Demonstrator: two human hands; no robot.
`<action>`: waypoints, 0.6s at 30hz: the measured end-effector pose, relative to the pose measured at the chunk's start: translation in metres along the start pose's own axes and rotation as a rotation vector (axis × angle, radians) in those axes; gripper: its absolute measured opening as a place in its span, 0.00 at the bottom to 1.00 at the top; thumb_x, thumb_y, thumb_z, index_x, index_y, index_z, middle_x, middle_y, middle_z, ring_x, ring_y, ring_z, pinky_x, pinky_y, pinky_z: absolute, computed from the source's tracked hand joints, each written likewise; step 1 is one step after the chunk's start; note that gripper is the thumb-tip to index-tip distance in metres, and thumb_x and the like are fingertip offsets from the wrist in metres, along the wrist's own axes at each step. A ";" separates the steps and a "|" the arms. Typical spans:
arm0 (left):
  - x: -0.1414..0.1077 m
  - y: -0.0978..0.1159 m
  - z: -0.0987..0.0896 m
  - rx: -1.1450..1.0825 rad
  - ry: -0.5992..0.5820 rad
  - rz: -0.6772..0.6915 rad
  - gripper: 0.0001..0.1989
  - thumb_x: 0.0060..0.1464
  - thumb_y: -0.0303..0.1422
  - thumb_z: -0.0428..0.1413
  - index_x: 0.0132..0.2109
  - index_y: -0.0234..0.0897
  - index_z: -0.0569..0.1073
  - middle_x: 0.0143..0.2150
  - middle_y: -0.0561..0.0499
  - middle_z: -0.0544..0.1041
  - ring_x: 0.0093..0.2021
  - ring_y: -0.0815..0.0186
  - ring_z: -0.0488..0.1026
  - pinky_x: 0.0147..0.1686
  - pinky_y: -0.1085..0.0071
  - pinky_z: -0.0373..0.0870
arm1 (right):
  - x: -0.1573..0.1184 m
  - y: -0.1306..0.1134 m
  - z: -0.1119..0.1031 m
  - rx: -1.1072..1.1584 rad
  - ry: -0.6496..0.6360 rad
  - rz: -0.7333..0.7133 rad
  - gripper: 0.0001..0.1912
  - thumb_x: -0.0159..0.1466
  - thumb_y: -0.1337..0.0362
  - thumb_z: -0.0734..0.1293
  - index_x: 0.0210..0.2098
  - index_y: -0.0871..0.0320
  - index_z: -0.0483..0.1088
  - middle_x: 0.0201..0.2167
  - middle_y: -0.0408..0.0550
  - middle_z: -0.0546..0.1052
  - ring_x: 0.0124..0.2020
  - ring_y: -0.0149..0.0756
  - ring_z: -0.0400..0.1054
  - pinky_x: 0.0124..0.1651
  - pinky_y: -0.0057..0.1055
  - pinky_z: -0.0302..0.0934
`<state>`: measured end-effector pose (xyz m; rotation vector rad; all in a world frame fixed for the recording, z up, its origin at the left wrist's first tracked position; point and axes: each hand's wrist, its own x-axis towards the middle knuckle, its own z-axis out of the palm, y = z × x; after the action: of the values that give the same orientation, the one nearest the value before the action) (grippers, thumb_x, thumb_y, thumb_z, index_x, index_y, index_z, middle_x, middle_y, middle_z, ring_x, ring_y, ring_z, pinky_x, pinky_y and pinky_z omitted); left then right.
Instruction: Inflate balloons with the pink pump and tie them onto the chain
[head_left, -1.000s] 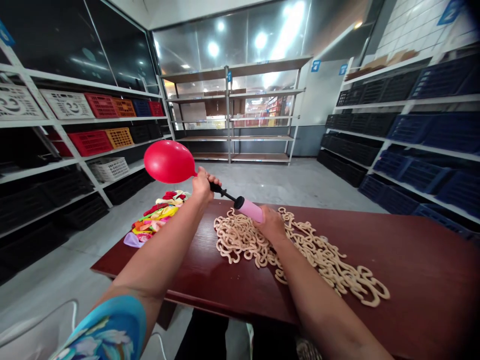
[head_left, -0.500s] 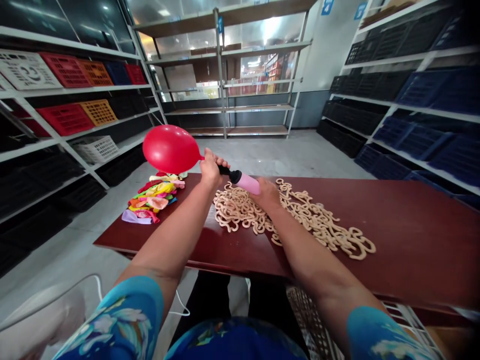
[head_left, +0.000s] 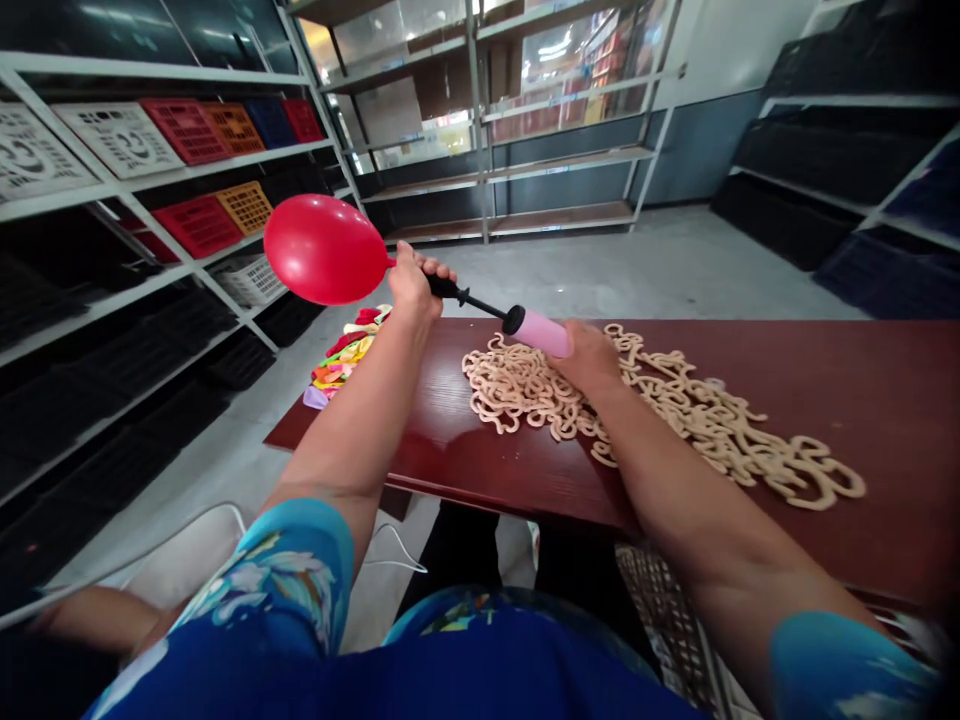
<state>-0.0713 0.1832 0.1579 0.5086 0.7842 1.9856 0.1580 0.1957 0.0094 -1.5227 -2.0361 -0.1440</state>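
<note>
A pink and black hand pump (head_left: 541,331) is held in the air between my two hands, its black rod showing. My left hand (head_left: 415,283) is closed around the pump's black end and the neck of a red balloon (head_left: 325,249). The balloon is inflated and points away to the left. My right hand (head_left: 590,358) grips the far end of the pink barrel, above a heap of beige curled pieces (head_left: 525,388) on the table. Deflated balloons (head_left: 341,362) in many colours lie at the table's left end, partly behind my left forearm.
The dark red table (head_left: 465,450) spans the front. Shelves with red crates (head_left: 184,130) and other coloured crates stand on the left. A metal rack (head_left: 559,165) is at the back, and dark crates (head_left: 817,150) are stacked on the right.
My hands have moved apart, drawing the pump's black rod out of the pink barrel. The balloon seems slightly larger. My view has turned and tilted downward.
</note>
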 end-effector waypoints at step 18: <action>-0.019 -0.056 0.005 -0.018 -0.042 -0.146 0.25 0.53 0.52 0.48 0.22 0.38 0.52 0.15 0.58 0.54 0.15 0.72 0.59 0.19 0.74 0.62 | -0.002 -0.008 -0.006 -0.073 -0.020 -0.027 0.18 0.56 0.57 0.64 0.43 0.60 0.66 0.36 0.52 0.73 0.38 0.41 0.66 0.40 0.33 0.52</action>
<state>-0.0246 0.1898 0.1215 0.4682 0.7556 1.8398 0.1536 0.1884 0.0152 -1.5466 -2.0882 -0.2163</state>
